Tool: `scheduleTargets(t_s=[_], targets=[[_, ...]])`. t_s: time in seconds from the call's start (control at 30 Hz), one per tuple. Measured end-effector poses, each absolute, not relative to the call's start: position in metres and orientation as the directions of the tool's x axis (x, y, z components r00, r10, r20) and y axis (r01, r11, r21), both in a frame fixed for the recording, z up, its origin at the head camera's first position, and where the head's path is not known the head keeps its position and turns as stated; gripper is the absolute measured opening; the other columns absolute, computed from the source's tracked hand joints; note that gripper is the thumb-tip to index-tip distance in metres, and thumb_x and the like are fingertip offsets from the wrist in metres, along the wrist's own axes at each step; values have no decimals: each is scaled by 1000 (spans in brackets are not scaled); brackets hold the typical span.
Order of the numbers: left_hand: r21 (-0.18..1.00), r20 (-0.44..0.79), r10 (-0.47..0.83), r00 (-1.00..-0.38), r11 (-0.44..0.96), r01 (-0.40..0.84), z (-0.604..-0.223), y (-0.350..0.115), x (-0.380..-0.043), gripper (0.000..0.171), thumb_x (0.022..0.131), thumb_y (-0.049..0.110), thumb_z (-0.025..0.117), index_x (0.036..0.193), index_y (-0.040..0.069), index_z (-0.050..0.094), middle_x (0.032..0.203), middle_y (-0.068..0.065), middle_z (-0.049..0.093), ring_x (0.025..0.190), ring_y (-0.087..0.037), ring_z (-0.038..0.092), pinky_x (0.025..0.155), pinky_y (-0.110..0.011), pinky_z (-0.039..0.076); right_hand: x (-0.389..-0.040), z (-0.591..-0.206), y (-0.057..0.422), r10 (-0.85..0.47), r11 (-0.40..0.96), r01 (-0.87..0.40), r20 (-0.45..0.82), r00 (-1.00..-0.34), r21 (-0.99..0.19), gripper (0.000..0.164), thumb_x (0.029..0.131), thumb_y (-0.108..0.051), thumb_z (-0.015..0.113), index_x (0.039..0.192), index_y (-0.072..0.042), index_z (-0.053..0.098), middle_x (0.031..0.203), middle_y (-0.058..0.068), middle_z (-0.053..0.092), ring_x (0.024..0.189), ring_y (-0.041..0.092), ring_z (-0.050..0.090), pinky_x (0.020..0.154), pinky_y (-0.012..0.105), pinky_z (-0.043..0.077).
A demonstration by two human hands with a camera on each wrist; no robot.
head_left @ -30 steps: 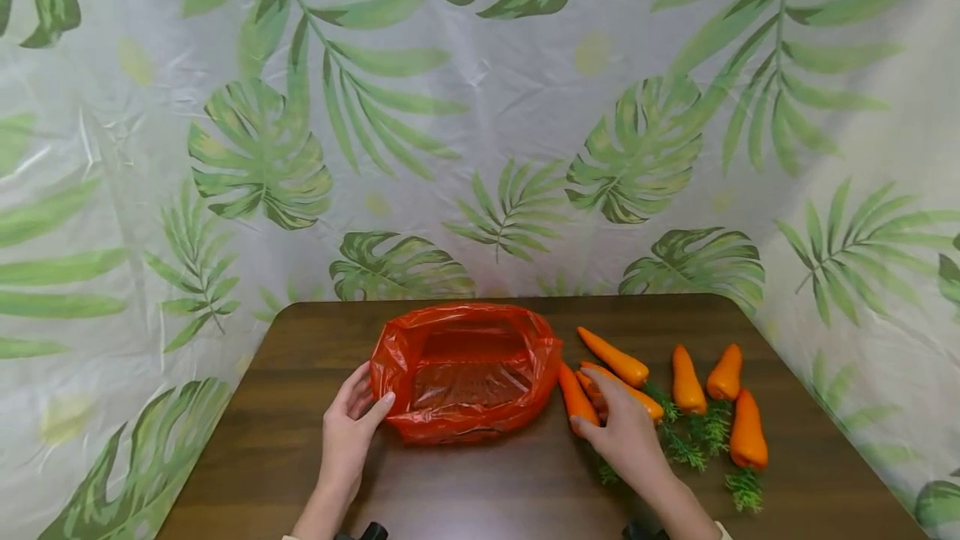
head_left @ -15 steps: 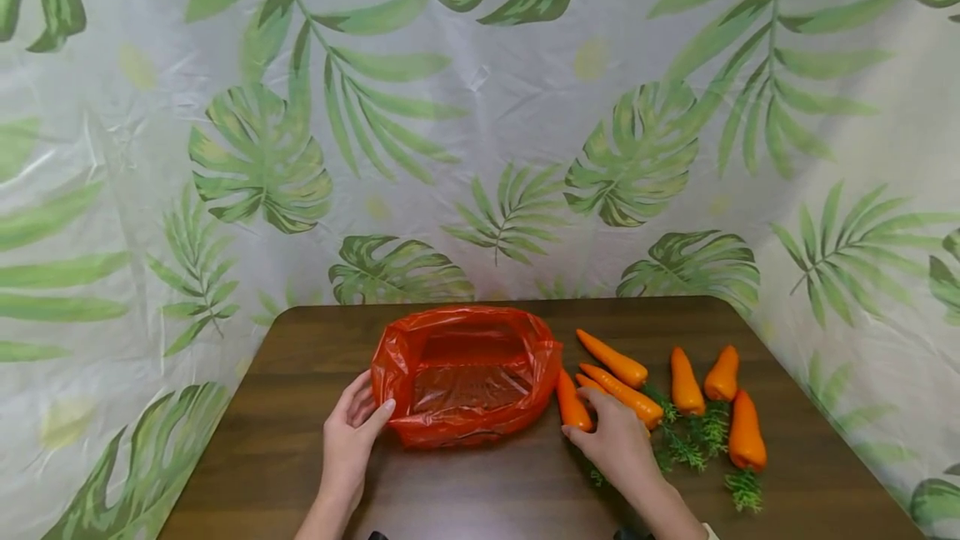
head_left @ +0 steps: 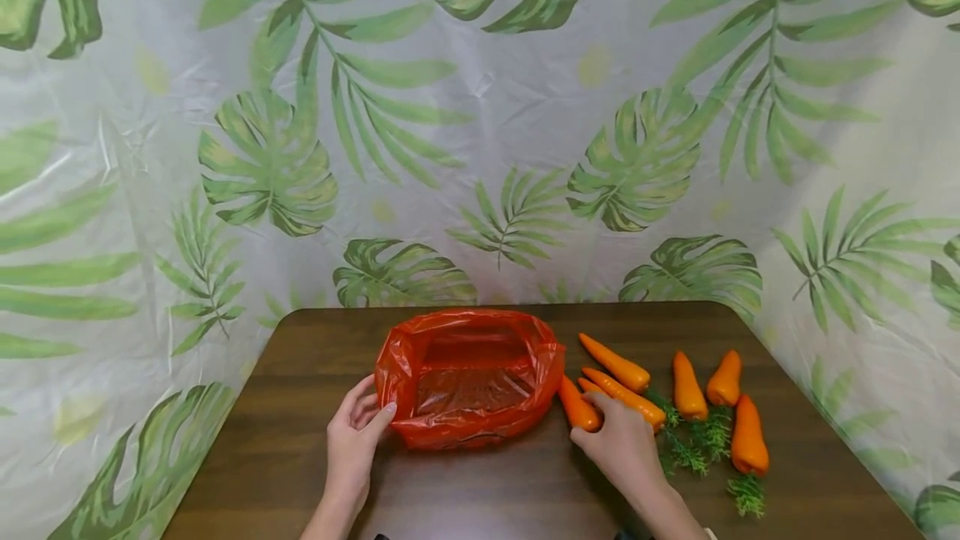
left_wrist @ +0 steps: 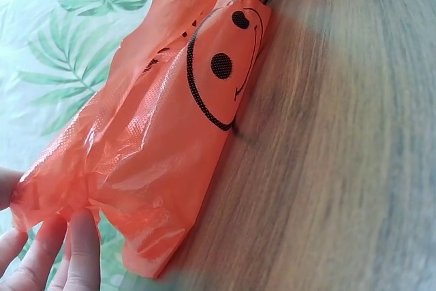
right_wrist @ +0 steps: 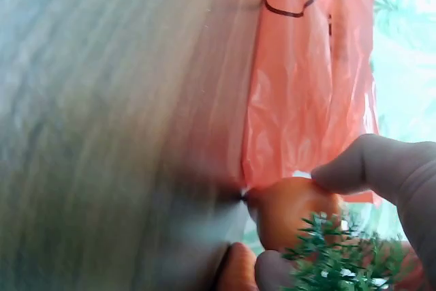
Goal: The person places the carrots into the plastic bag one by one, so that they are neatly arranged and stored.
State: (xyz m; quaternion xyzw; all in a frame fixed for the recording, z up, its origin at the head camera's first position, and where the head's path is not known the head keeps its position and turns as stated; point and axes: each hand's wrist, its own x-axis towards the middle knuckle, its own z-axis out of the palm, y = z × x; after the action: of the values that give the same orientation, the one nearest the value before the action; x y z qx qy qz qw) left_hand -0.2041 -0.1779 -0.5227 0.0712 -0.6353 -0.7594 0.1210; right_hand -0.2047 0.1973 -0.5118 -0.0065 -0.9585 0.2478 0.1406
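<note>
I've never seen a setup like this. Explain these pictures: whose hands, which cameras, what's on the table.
No machine here, just a person. The wide picture comes from a camera worn on the head; the two closer ones come from a camera on each wrist. On the brown table sit an open red bag and orange carrots with green tops. The bare left hand holds the bag's side, and the bare right hand pinches one carrot beside the bag.

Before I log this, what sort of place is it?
Probably a staged recording corner: a shiny leaf-printed sheet hangs behind a brown wood-grain table bearing a crinkled red plastic bag.
</note>
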Motion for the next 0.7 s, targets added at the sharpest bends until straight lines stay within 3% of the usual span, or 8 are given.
scheduleTargets(t_s=[0.17,0.4,0.57,0.7], targets=[[982,54,-290,-955,-159,104,-526,-179,-204,54,88,8,79,138,12,59,117,-24,63,90,-15,67,74,-26,59,-202,-508,200,111,860,-62,304,-946,-507,48,73,-27,80,119,-13,74,105,10,74,67,18,58,56,35,45],[979,49,-298,-953,-177,105,-525,-178,-204,51,88,8,79,135,12,61,115,-23,65,89,-16,67,74,-26,59,-200,-502,206,130,848,-91,371,-919,-522,42,72,-24,79,114,-18,75,82,-3,71,61,14,55,57,35,46],[978,56,-305,-951,-175,113,-524,-179,-205,49,88,8,79,134,12,62,114,-23,66,89,-16,67,74,-27,60,-199,-494,210,156,835,-43,312,-937,-548,47,75,-26,77,121,-17,73,91,4,72,61,18,53,54,33,41],[976,69,-312,-948,-174,128,-524,-180,-205,48,88,8,79,133,12,63,113,-23,67,88,-17,68,74,-27,60,-199,-488,212,173,824,-28,298,-939,-566,48,77,-25,77,124,-18,72,87,3,72,57,18,50,51,32,38]])
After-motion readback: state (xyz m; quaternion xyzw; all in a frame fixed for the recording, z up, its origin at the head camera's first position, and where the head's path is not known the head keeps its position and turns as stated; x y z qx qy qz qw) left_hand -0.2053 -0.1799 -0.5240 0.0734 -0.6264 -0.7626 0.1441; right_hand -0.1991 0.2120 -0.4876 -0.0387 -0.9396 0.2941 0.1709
